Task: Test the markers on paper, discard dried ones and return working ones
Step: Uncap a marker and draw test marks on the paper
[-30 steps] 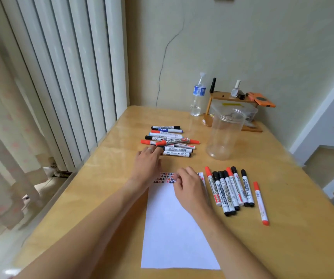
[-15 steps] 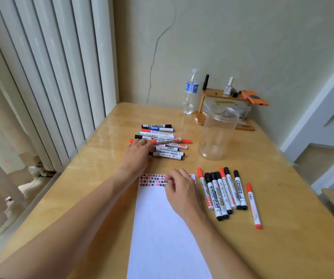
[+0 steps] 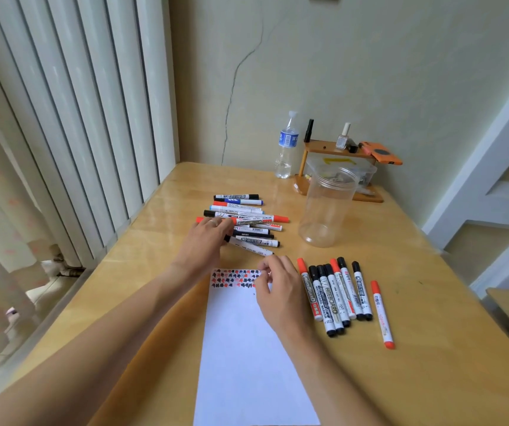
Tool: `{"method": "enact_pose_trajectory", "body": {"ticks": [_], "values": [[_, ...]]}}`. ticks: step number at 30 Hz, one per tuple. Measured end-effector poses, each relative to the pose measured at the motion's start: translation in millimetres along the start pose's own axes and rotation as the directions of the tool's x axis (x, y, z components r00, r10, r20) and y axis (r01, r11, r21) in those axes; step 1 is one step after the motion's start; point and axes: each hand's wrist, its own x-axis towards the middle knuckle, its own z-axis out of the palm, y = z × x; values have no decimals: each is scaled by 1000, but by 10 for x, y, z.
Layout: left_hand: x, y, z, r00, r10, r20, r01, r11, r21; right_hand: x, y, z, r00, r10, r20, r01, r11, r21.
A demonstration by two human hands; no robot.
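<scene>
Nearest, the white paper [image 3: 247,348] is laid flat on the table [image 3: 431,348], w/ rows of red and black test marks [image 3: 234,278] packed along its far edge. Just right of the sheet, a row of capped markers [image 3: 336,296] is lined up, one red marker [image 3: 382,315] set a little apart to the right; probably the tested lot.

Step in hand, as judged: the next marker is being fetched for testing. Right hand [image 3: 281,296] is rested at the sheet's far right corner, fingers curled, fingertips pinched together; whether anything is held there can't be told. Left hand [image 3: 207,244] is reached farther, fingers bent over the left ends of the untested pile [image 3: 244,222]; one marker seems to be touched, but a firm grip can't be confirmed.

Next move: one marker to be singled out w/o the rest being rolled, then uncapped.

Farther right, the clear jar [image 3: 327,207] is stood upright, empty, lid off.
</scene>
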Motion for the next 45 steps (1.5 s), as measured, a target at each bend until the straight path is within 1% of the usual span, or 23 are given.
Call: {"method": "enact_pose_trajectory", "body": {"ticks": [3,5,6,7,9,10,12,15,17,20,24,28,32,38,43,45], "values": [[-230,102,-134,998,61,-30,-64,993,-100,10,-37,-28,995,-58,-82,57,998,-21],[-407,202,-182,995,103,-17,-104,983,-149,16,-83,-35,981,-160,-105,145,980,-136],[-494,253,-183,993,115,-15,-116,975,-191,15,-101,-15,972,-213,-99,194,965,-177],[-579,291,-181,994,105,-5,-103,962,-252,10,-111,18,962,-258,-83,240,954,-181],[-711,295,-153,997,71,16,-60,922,-383,-13,-108,107,945,-326,-32,320,939,-127],[-754,267,-131,998,58,19,-44,902,-429,-26,-99,144,939,-344,-4,342,934,-105],[-809,210,-97,998,61,26,-42,886,-462,-39,-75,178,931,-364,16,363,924,-119],[-827,223,-80,997,79,28,-61,913,-404,-43,-100,138,923,-386,2,381,911,-160],[-819,251,-88,998,58,13,-49,922,-383,-65,-126,117,919,-395,-6,389,906,-165],[-840,232,-87,998,62,-14,-63,920,-388,-106,-154,99,925,-379,-4,376,920,-108],[-847,242,-114,997,77,-11,-75,908,-413,-100,-152,67,935,-356,-2,355,933,-52],[-841,241,-150,993,108,-41,-115,896,-428,-116,-209,20,942,-336,8,336,939,-80],[-840,229,-160,993,107,-51,-118,893,-434,-121,-241,1,944,-328,43,331,936,-122],[-825,216,-176,988,143,-60,-155,896,-417,-143,-295,-41,940,-326,97,340,911,-235],[-807,210,-250,984,144,-108,-174,913,-368,-130,-239,-70,945,-299,130,320,927,-194],[-807,174,-243,990,101,-96,-127,934,-333,-122,-245,-83,952,-287,107,302,938,-172]]}}
